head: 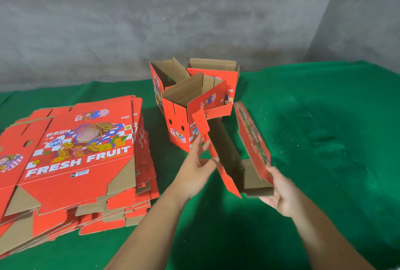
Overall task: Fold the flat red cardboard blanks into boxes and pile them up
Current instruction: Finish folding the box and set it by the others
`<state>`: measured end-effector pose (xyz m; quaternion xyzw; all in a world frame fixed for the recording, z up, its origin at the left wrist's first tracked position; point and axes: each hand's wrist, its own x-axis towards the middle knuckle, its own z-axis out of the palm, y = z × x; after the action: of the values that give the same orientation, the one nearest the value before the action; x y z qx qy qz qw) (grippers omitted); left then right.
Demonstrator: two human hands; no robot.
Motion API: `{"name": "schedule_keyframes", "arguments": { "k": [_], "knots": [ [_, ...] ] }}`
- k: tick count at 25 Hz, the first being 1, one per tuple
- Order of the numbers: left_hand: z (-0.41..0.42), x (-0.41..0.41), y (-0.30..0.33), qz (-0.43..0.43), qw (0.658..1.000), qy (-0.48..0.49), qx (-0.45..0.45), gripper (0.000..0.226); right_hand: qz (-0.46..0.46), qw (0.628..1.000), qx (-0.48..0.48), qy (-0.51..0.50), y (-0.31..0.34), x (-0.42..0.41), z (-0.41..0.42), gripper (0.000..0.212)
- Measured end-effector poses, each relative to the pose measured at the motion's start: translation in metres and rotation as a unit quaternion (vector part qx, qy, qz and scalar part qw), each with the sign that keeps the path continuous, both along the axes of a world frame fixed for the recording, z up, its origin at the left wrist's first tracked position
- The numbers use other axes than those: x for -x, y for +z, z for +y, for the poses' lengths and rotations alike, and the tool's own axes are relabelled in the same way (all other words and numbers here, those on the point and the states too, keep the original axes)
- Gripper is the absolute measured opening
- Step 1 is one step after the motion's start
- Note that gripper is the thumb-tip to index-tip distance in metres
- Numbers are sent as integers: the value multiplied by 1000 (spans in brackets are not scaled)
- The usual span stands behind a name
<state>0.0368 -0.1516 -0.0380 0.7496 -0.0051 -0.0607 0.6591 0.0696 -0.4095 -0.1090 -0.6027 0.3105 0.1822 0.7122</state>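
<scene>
A half-opened red cardboard blank (236,153) stands in front of me, its brown inside showing between two raised red walls. My left hand (198,168) pinches the edge of its left wall between thumb and fingers. My right hand (281,192) grips the near end of its right printed wall. Behind it, three folded red boxes (190,101) stand open-topped and clustered together. A thick stack of flat red blanks (73,161) printed "FRESH FRUIT" lies at the left.
Everything rests on a green cloth (324,118) spread over the floor. A grey concrete wall (194,21) rises just behind the folded boxes. Small red scraps dot the cloth at the right.
</scene>
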Motion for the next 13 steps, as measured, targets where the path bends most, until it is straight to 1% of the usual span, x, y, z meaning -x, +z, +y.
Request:
{"name": "schedule_keyframes", "arguments": {
  "k": [2,5,7,10,11,13],
  "knots": [
    [-1,-3,-5,13,1000,-5,-10,79,-7,1000,-6,-2,2,-3,-1,42],
    [-3,-4,-14,16,1000,-16,-15,76,-25,1000,18,-5,1,-6,-3,47],
    [-4,-5,-19,24,1000,-16,-13,76,-48,999,16,-3,2,-6,-5,57],
    [-4,-7,-25,41,999,-15,-9,74,-74,997,-6,31,4,-5,-11,83],
    [-4,-8,-27,43,999,-13,-15,73,-81,996,-11,38,5,-5,-14,84],
    [-3,-11,-31,39,999,4,-17,69,-85,995,-13,52,8,-5,-19,76]
  ]
}}
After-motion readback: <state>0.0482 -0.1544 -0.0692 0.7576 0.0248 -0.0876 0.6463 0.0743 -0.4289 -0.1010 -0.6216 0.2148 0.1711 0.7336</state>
